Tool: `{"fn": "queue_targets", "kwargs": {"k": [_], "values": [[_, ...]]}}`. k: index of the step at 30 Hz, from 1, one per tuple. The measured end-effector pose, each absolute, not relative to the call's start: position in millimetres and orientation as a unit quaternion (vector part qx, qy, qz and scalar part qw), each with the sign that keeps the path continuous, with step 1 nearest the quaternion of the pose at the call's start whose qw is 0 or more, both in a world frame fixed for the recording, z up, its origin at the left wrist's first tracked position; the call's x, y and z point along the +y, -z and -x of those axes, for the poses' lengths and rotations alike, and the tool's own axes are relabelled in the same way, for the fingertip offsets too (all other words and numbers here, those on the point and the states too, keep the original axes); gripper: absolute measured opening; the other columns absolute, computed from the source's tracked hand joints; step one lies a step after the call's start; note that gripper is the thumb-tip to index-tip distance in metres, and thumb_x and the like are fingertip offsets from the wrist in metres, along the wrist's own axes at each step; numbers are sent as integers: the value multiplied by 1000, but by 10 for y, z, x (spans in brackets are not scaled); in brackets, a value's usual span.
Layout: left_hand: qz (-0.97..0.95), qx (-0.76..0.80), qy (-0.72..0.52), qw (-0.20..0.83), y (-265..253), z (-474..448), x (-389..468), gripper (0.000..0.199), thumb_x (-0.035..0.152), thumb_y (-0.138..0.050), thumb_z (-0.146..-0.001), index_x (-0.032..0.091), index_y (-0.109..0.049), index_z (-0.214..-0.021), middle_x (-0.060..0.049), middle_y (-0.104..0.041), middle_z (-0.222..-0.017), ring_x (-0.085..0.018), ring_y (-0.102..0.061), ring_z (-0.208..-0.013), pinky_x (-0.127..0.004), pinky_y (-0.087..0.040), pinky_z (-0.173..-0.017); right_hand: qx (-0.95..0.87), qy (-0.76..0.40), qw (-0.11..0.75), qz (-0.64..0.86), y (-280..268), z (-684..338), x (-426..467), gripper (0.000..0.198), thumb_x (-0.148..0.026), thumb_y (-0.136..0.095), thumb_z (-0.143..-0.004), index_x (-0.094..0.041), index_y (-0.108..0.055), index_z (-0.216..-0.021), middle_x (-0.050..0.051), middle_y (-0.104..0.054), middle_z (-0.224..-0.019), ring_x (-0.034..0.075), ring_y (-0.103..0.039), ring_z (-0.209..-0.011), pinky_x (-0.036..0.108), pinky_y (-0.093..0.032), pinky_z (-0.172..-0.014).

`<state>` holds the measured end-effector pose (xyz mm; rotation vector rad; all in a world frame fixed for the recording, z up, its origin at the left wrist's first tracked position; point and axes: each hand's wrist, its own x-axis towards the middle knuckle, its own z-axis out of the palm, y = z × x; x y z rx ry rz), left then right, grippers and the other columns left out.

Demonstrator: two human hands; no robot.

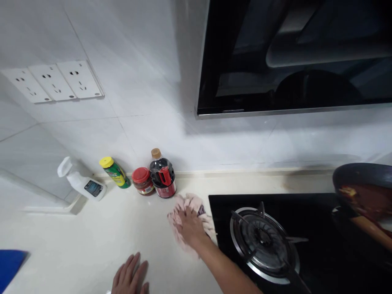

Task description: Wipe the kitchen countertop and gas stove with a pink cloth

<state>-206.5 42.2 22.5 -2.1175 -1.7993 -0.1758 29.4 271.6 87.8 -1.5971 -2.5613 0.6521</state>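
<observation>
The right hand (191,228) lies palm down on a crumpled pink cloth (180,204), its grip loose, fingers spread across the folds rather than clenched. The cloth sits on the desk (92,241), just beside the stove (318,261) and in front of the dark bottle (165,192). The left hand (127,277), partly cut off, has its fingers extended, holding nothing visible.

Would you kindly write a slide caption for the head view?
Right hand on a pink cloth, on the counter beside the stove; left hand nearby.
</observation>
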Motion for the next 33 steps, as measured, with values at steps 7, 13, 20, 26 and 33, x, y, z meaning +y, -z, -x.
{"fn": "queue_targets", "kwargs": {"k": [7, 13, 20, 26, 33], "values": [[740, -650, 78, 155, -253, 2020, 411, 52, 48, -58, -90, 33, -56, -139, -6, -56, -150, -27, -51, -137, -43, -50, -102, -760, -412, 167, 474, -1072, -787, 2120, 31, -32, -55, -85, -25, -66, -113, 6, -65, -112, 22, -64, -102, 32, -49, -90], [733, -658, 92, 142, -239, 2022, 413, 49, 46, -58, -90, 34, -58, -138, -5, -57, -148, -26, -52, -135, -43, -49, -102, -728, -291, 337, 521, -1755, -1065, 2625, 34, -41, -56, -86, -26, -65, -116, 4, -56, -104, 19, -62, -91, 31, -50, -82], [727, -673, 78, 111, -273, 2018, 411, 50, 48, -56, -90, 34, -58, -138, -5, -55, -150, -26, -51, -136, -44, -49, -103, -739, -128, 143, 646, -1393, -1074, 3043, 43, -44, -59, -89, -17, -67, -121, 19, -51, -133, 37, -47, -122, 46, -43, -95], [724, -677, 90, 99, -269, 2012, 418, 49, 47, -55, -91, 32, -59, -137, -5, -55, -150, -27, -48, -138, -44, -45, -107, -743, -113, 67, 656, -947, -936, 3348, 65, -58, -53, -92, -14, -54, -140, 21, -43, -150, 38, -33, -139, 49, -24, -112], [720, -685, 83, 71, -378, 1957, 456, 46, 45, -50, -93, 28, -61, -135, -8, -55, -149, -28, -48, -138, -48, -43, -108, -699, -130, 81, 698, -797, -943, 3093, 69, -52, -47, -94, -14, -42, -152, 20, -31, -161, 41, -22, -148, 51, -17, -118]]}}
